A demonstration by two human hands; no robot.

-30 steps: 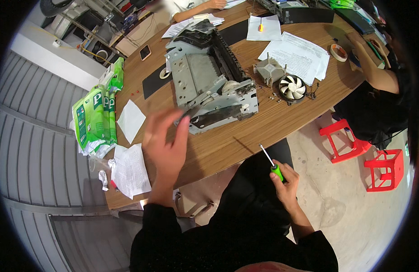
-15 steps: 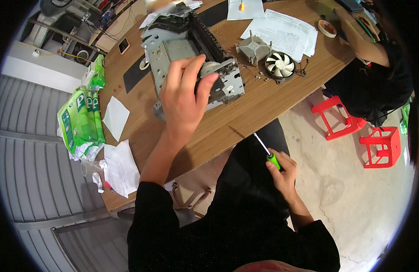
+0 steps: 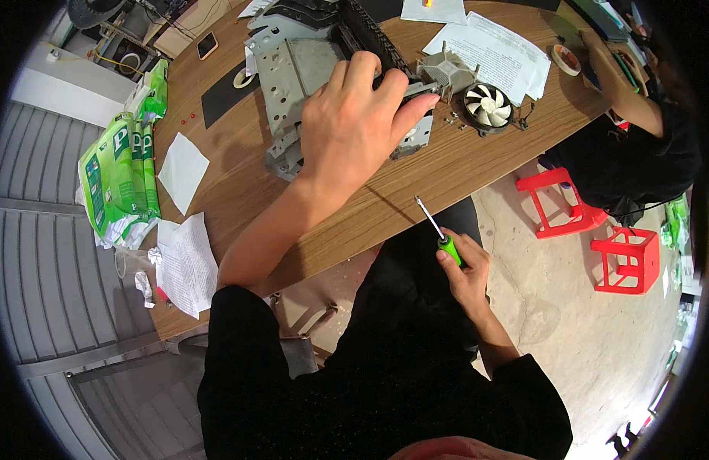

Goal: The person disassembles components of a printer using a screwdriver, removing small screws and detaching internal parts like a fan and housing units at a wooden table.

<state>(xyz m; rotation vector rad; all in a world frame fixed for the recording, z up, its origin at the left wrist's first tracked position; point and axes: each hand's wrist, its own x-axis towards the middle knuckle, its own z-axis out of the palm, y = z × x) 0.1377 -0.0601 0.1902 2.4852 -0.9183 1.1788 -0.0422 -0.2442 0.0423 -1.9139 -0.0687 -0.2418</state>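
My left hand (image 3: pixel 351 126) is over the near end of a stripped machine chassis (image 3: pixel 289 77) of grey metal and black plastic. Its fingers are bent but spread, with the thumb held apart along the chassis's right end. The fingertips are partly hidden, so contact with the chassis is unclear. In my right hand (image 3: pixel 468 270), low over my leg, is a screwdriver (image 3: pixel 449 248) with a green handle. The metal shaft points up and left toward the table's front edge, its tip touching nothing visible.
Right of the chassis are a metal frame part (image 3: pixel 446 70), a black-and-white fan (image 3: pixel 488 106), small screws (image 3: pixel 452 119) and printed papers (image 3: pixel 496 57). A phone (image 3: pixel 207 46) and green packages (image 3: pixel 121 180) lie left. Another person's arm (image 3: pixel 626 92) rests at right, near red stools (image 3: pixel 629 259).
My left hand has moved right across the chassis end, now covering the white gear seen before. My right hand keeps the screwdriver. The whole view has shifted slightly.
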